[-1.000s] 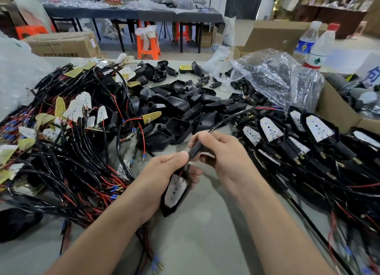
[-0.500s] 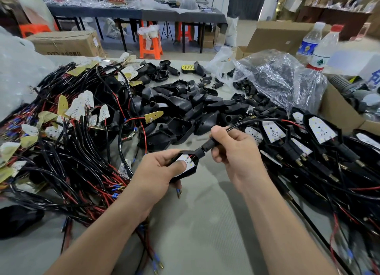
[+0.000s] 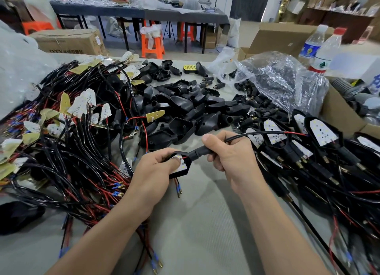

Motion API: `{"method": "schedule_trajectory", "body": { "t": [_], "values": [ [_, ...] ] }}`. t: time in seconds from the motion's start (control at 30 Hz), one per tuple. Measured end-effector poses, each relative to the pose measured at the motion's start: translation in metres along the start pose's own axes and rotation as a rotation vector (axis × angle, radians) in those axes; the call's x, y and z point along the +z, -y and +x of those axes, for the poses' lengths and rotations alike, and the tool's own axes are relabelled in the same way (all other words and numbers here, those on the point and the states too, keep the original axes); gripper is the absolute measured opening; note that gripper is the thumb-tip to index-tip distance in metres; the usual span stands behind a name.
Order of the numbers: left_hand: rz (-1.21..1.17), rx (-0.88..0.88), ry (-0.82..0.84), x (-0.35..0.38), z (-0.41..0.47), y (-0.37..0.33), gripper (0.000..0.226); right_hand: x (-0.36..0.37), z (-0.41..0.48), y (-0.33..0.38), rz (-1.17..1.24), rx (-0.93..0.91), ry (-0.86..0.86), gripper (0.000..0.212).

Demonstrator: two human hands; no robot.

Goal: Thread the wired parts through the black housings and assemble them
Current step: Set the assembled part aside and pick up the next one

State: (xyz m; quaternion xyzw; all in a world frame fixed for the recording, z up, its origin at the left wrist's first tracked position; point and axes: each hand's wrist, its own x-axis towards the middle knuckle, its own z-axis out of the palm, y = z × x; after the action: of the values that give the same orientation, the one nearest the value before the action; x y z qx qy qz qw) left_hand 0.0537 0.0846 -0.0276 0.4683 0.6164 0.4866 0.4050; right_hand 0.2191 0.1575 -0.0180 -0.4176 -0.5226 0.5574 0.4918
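Status from my feed:

- Left hand [image 3: 156, 171] grips the wide head of one black housing [image 3: 183, 173], thumb pressing on the white board [image 3: 182, 166] sitting in its open face.
- Right hand [image 3: 232, 157] is curled round the housing's narrow stem [image 3: 198, 152]. The cable [image 3: 257, 133] exits past the thumb and runs off right, ending in a red lead.
- The unit is held between both hands just above the table [image 3: 195, 223], centre of view, near me.
- My read: the cable is already through the stem and the board is being seated. I can't tell if it's fully home.
- Two blue-sleeved leads [image 3: 178, 189] show just under the housing. Can't tell whether they're part of this unit.

Progress, judged from the piles:

- Right side: a batch of finished units [image 3: 320, 134], boards in housings, stems and cables out.
- Middle: a heap of empty housings [image 3: 195, 110], still plenty.
- Left: a big tangle of wired boards [image 3: 72, 130] with no housings on them.
- There are more loose stem pieces by the plastic bag [image 3: 277, 79].

So a fair batch is done, but the bulk looks outstanding. Each remaining board still needs threading and seating.
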Motion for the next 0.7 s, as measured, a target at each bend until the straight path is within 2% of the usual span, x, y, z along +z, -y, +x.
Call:
{"method": "schedule_trajectory", "body": {
  "t": [0.07,0.2,0.37,0.47,0.57,0.7],
  "values": [
    [-0.021,0.006,0.001,0.000,-0.001,0.000,0.032,0.000,-0.001,0.000,-0.079,-0.012,-0.045,0.032],
    [0.050,0.093,-0.022,0.002,-0.002,0.000,0.030,0.002,-0.001,-0.003,-0.315,0.001,-0.245,0.050],
    [0.133,0.186,-0.130,0.004,-0.002,0.002,0.027,0.007,-0.002,-0.005,-0.480,0.032,-0.347,0.051],
    [0.151,0.206,-0.127,0.004,-0.003,0.002,0.028,0.008,-0.001,-0.006,-0.471,0.073,-0.343,0.045],
    [0.171,0.219,-0.092,0.005,-0.004,0.000,0.032,0.015,-0.005,-0.008,-0.473,0.035,-0.241,0.039],
    [0.190,0.212,-0.067,0.006,-0.005,-0.001,0.033,0.022,-0.007,-0.012,-0.424,-0.026,-0.173,0.043]
  ]
}}
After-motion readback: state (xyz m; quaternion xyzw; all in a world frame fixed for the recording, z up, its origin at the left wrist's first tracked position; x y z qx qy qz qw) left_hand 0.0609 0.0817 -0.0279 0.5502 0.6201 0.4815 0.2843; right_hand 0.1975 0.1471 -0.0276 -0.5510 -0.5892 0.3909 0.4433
